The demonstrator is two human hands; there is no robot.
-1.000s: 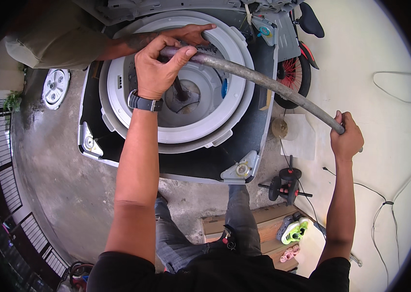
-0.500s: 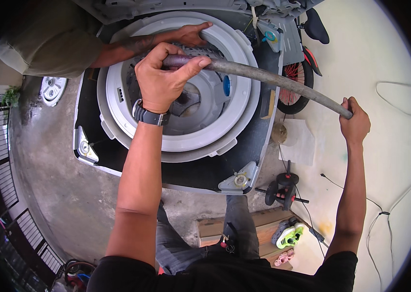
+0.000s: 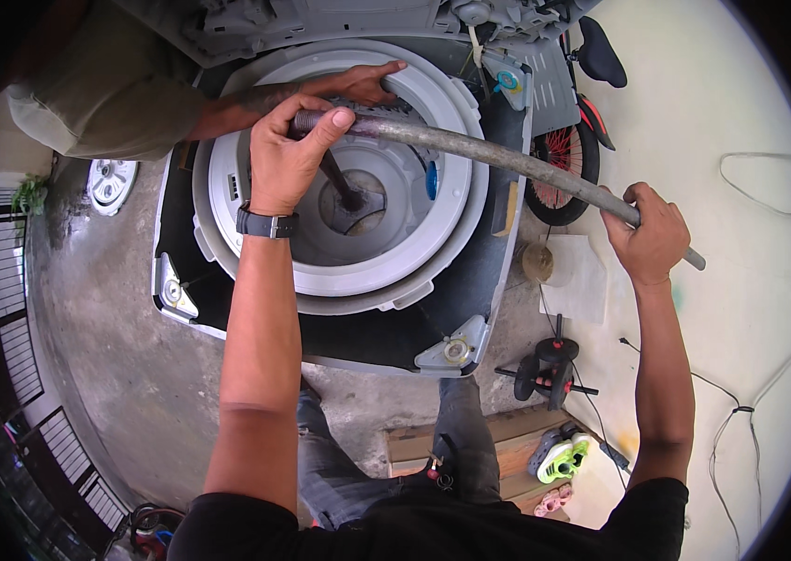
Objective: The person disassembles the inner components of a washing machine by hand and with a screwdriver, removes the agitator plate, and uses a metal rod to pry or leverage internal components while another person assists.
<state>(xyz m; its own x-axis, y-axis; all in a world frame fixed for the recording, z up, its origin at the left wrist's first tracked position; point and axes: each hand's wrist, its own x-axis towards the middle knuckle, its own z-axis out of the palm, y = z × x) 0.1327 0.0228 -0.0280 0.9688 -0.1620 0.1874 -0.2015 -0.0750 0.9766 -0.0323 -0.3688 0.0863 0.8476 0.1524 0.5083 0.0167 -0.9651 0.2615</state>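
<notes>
Two bare hands are set on one long grey pipe (image 3: pixel 498 158), which is held aslant above the pale tub (image 3: pixel 367 265) of an opened washing machine (image 3: pixel 358 338). The inner end of the pipe is gripped by the left hand (image 3: pixel 285 159), fingers curled around it, thumb laid on top. The outer part, to the right of the machine, is wrapped by the fingers of the right hand (image 3: pixel 650 238); a short tail is left sticking out past the grip. A dark rod (image 3: pixel 334 176) is seen slanting from below the left hand to the middle of the tub floor. Whether rod and pipe are joined cannot be told, that spot being covered by the left hand. The far rim of the tub is touched by a co-worker's hand (image 3: pixel 365 84), its fingers reaching along it, probably as a brace.

Step judged: a centre fitting being worked, with the pipe used as a lever. For the next move, the rod would need to be kept seated by the left hand, force applied at the outer end, and the tub checked against turning.
</notes>
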